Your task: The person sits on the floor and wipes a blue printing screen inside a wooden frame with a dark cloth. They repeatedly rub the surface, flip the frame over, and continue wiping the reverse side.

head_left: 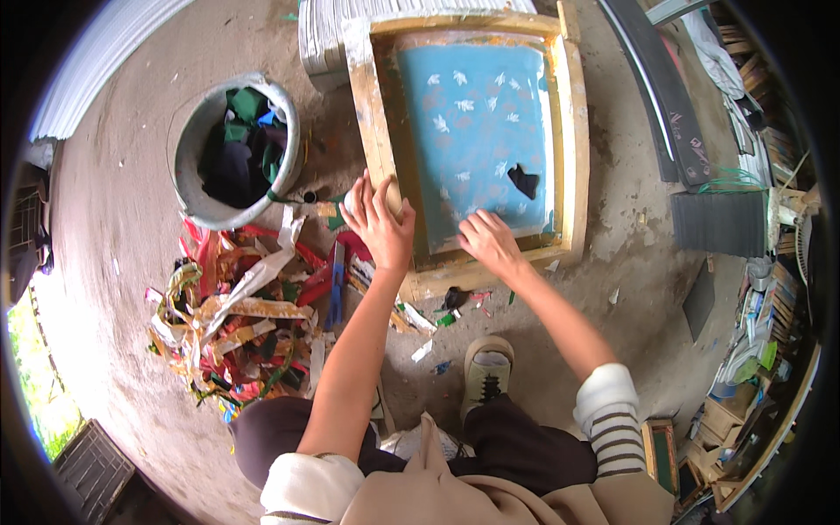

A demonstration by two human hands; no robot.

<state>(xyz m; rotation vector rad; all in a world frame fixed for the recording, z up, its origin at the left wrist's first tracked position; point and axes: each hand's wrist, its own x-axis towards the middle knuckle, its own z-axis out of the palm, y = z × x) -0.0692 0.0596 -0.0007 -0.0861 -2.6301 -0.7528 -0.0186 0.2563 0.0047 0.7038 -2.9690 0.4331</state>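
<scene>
Wooden frame [573, 157]: upper centre; probably stiff; take by sides
Blue mesh [481, 131]: probably thin, fragile
Left hand [382, 231]: grip half-curled at frame's left side; hold unclear
Right hand [492, 245]: grip bunched, mesh's lower edge; hold unclear

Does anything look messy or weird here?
Yes! A tangled pile of strips is strewn across the floor beside the bucket. Also, one dark scrap lies on the blue panel, looking odd among its pale leaf shapes.
</scene>
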